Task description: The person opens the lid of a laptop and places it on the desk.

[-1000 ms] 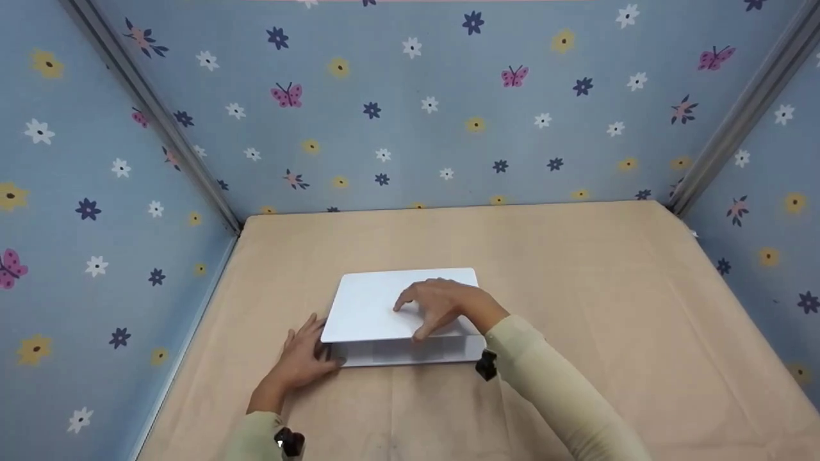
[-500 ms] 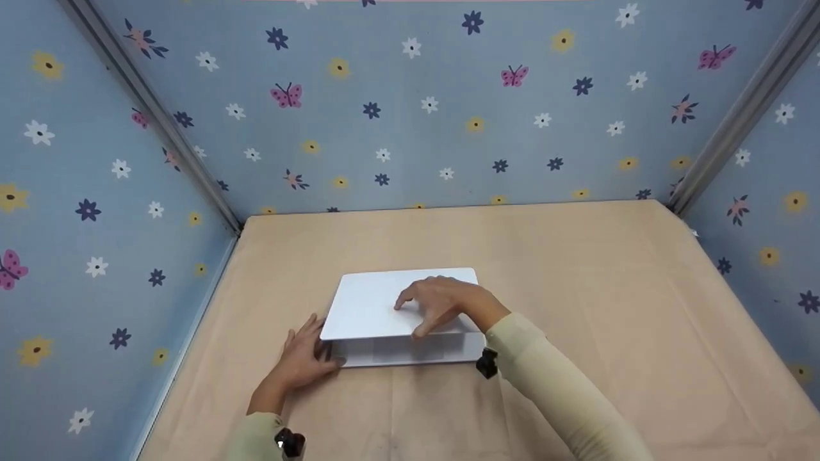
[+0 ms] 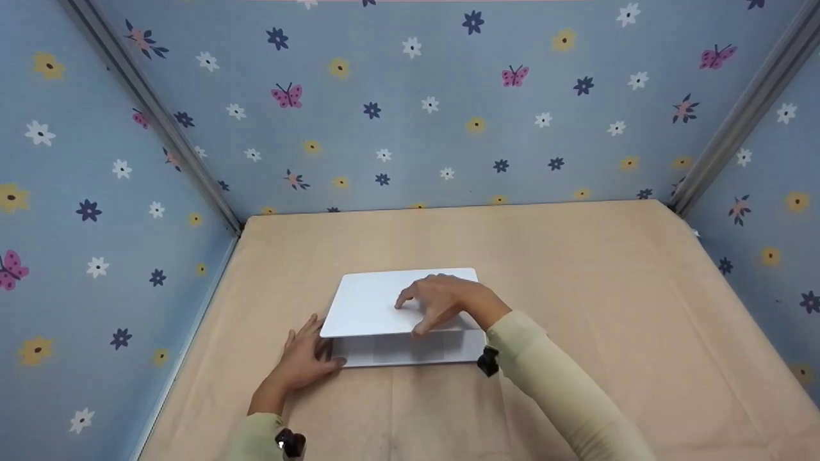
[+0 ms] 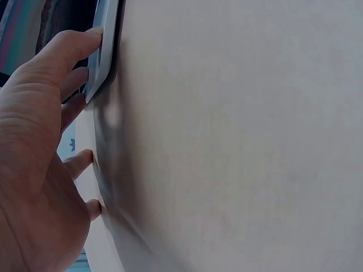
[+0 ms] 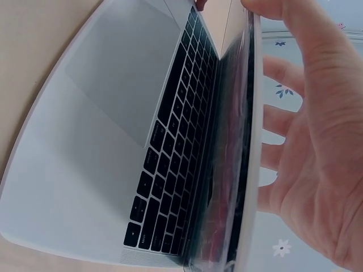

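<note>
Lid [image 3: 365,304]: up a touch at the near edge since a second ago, baring more of the base [image 3: 391,351], rising along with the right hand [image 3: 442,301].
Laptop [image 3: 378,320]: partly open on the beige cloth [image 3: 596,275], directly under the right hand and immediately beside the left hand [image 3: 304,362].
Left corner: pinched right now by the left hand, with thumb on top at the front and fingers against the side.
Near lid edge: caught by the right thumb, with bent fingertips pressing the white outer face; a fairly wide grip on the lid.
Left wrist: low, angled forward from a pale sleeve [image 3: 256,435], with fingers splayed along the side.
Right forearm: slanting in from lower right, bent at the wrist and arched over the lid.
Keyboard [image 5: 164,150]: on show to the right wrist camera, just beyond the trackpad [image 5: 119,68] and beneath the tilted screen.
Backdrop: blue wall [image 3: 397,83], dotted with flowers and butterflies.
</note>
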{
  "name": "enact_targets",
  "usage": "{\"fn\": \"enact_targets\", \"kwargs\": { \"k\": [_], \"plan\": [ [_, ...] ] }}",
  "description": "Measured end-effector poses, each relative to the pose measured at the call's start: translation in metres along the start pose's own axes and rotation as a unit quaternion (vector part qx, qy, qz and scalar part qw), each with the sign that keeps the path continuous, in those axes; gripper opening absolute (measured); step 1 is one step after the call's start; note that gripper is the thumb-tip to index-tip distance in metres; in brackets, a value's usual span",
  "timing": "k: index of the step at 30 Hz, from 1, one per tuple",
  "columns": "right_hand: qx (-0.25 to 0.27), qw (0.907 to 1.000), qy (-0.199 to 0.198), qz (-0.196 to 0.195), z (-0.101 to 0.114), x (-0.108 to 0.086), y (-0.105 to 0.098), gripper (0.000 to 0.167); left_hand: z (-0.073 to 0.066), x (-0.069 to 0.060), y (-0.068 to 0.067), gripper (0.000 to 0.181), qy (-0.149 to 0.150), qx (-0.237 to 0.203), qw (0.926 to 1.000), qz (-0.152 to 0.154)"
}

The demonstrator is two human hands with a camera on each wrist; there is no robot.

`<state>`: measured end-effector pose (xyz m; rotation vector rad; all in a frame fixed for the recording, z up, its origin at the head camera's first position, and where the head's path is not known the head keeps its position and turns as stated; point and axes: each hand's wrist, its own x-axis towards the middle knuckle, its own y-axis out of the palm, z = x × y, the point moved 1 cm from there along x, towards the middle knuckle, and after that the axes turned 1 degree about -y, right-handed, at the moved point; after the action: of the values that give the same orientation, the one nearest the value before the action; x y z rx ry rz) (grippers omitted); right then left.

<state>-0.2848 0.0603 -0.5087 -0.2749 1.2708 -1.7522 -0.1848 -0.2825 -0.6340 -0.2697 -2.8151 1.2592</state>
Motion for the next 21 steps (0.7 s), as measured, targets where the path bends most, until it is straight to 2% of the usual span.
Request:
{"fn": "enact_targets", "kwargs": {
  "k": [3, 5, 10, 14, 21],
  "plan": [
    [-0.003, 1.0000, -0.003, 0.001, 0.000, 0.000, -0.001, 0.071, -0.001, -0.001, -0.001, 0.102, 0.005, -0.007, 1.0000, -0.002],
    [-0.005, 1.0000, -0.004, 0.002, 0.000, 0.001, -0.001, 0.070, -0.008, -0.004, -0.004, 0.102, 0.004, -0.015, 0.9999, 0.001],
    [-0.009, 0.9999, 0.002, 0.005, 0.001, 0.000, -0.003, 0.069, -0.010, -0.005, -0.004, 0.101, 0.003, -0.019, 0.9998, -0.001],
    [-0.003, 0.9999, 0.008, 0.006, 0.002, -0.002, -0.004, 0.068, -0.007, -0.002, -0.003, 0.103, -0.003, -0.011, 0.9999, 0.005],
    [0.013, 0.9998, 0.012, 0.004, 0.002, -0.002, -0.005, 0.064, 0.010, 0.003, 0.003, 0.097, -0.004, 0.014, 0.9999, 0.007]
  ]
}}
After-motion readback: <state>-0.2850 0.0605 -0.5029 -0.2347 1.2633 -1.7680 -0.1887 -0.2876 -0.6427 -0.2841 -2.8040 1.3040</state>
